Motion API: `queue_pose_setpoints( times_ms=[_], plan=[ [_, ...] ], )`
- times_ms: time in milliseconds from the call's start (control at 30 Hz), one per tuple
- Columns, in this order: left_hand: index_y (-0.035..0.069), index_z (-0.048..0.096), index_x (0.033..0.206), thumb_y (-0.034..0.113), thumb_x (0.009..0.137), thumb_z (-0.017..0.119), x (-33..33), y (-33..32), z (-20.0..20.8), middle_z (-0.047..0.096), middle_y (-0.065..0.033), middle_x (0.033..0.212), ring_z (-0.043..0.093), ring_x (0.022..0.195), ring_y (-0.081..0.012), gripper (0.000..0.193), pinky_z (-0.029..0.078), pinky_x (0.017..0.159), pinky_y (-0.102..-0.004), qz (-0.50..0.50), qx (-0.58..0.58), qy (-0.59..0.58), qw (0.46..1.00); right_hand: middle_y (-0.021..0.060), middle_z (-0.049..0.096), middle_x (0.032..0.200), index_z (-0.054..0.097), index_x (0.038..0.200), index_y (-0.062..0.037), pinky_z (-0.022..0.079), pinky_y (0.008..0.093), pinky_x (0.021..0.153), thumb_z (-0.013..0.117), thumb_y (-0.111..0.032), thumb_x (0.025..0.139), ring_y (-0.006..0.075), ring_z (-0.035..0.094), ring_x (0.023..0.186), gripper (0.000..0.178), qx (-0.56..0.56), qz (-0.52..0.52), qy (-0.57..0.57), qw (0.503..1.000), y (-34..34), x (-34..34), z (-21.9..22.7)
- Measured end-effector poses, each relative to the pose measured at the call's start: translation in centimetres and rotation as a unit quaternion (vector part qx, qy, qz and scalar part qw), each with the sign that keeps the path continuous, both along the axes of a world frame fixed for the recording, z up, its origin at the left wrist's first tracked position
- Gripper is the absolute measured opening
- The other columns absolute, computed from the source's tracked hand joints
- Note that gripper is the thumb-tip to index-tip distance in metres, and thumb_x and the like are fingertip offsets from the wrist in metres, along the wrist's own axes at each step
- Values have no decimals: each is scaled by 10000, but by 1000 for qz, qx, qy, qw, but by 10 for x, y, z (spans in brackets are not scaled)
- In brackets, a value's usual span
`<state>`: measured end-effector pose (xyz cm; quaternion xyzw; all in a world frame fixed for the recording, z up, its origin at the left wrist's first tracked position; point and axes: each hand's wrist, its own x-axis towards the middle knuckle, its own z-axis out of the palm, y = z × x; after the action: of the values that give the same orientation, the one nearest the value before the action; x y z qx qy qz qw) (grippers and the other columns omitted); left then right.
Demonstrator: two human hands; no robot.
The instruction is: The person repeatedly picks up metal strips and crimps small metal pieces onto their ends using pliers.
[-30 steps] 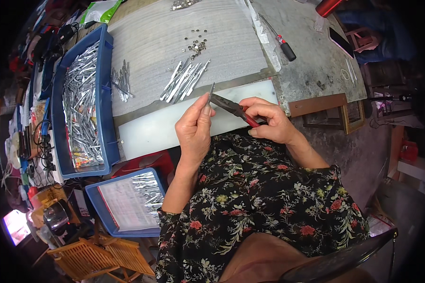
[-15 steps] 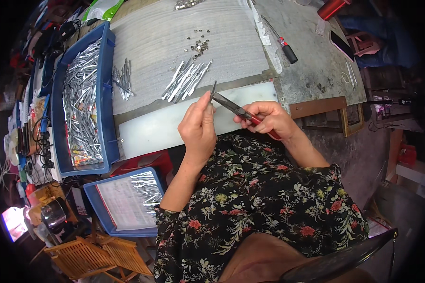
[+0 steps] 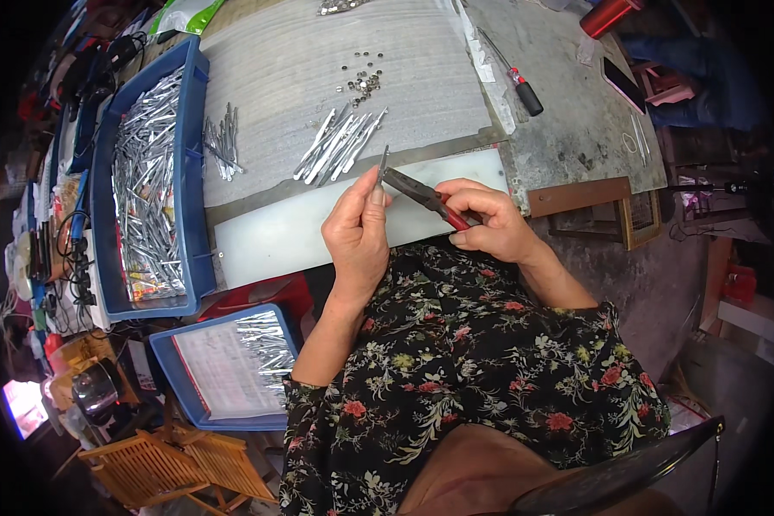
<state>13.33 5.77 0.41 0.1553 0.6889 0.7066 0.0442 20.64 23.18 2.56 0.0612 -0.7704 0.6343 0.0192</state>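
My left hand (image 3: pixel 357 222) pinches a slim metal strip (image 3: pixel 383 158) upright between thumb and fingers. Red-handled pliers (image 3: pixel 417 191) are gripped in my right hand (image 3: pixel 488 219), and their dark jaws reach the strip just above my left fingertips. Whether the jaws are closed on the strip, I cannot tell. Both hands are over the white board (image 3: pixel 275 234) at the table's near edge. Just beyond lies a fanned pile of flat silver metal strips (image 3: pixel 340 146), with small round metal rings (image 3: pixel 365 84) scattered farther back on the grey foam sheet (image 3: pixel 267 69).
A blue tray (image 3: pixel 196 172) full of metal strips stands at left, and a second blue tray (image 3: pixel 219 421) sits lower. A smaller strip bundle (image 3: pixel 224 144) lies beside the first tray. Right of the sheet are a screwdriver (image 3: pixel 525 93), a phone (image 3: pixel 622 84) and a red cylinder (image 3: pixel 609 15).
The pliers' jaws have shifted slightly left and up against the strip. My right-hand fingers have changed their hold on the handles. My left hand has moved slightly left.
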Motion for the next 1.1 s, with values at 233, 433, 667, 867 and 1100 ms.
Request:
queue_pose_setpoints(
  times_ms=[233,433,667,867,1100],
  plan=[
    [-38,526,1087,42,846,499,2,2,-1,548,-34,747,404,531,-34,255,328,471,-157,26,-42,57,997,85,528,978,544,763,3,394,236,694,605,10,576,116,490,802,197,-78,9,-81,994,0,0,2],
    [-39,529,1075,46,853,488,-3,5,7,545,-42,758,407,534,-32,240,333,470,-157,69,-95,266,957,62,529,933,555,796,1,413,240,702,582,32,581,100,488,754,219,-319,52,-186,928,3,-3,-4],
    [-34,502,1109,55,860,480,1,0,4,527,-30,730,376,516,-19,266,294,440,-147,16,13,11,1000,67,477,1034,547,821,8,411,215,658,593,42,616,82,466,742,212,-143,7,-97,985,-2,-1,5],
    [-36,508,1101,58,859,485,1,0,3,532,-32,731,374,512,-19,261,291,437,-148,10,16,-1,1000,71,485,1032,549,815,2,393,215,651,607,34,605,85,464,782,220,-92,13,-41,995,-2,0,1],
    [-31,512,1099,57,857,490,1,0,0,536,-33,728,380,511,-20,259,298,440,-148,8,14,4,1000,80,490,1040,551,816,1,393,227,684,624,5,595,98,475,804,232,-59,10,-34,998,-2,0,1]
  ],
)
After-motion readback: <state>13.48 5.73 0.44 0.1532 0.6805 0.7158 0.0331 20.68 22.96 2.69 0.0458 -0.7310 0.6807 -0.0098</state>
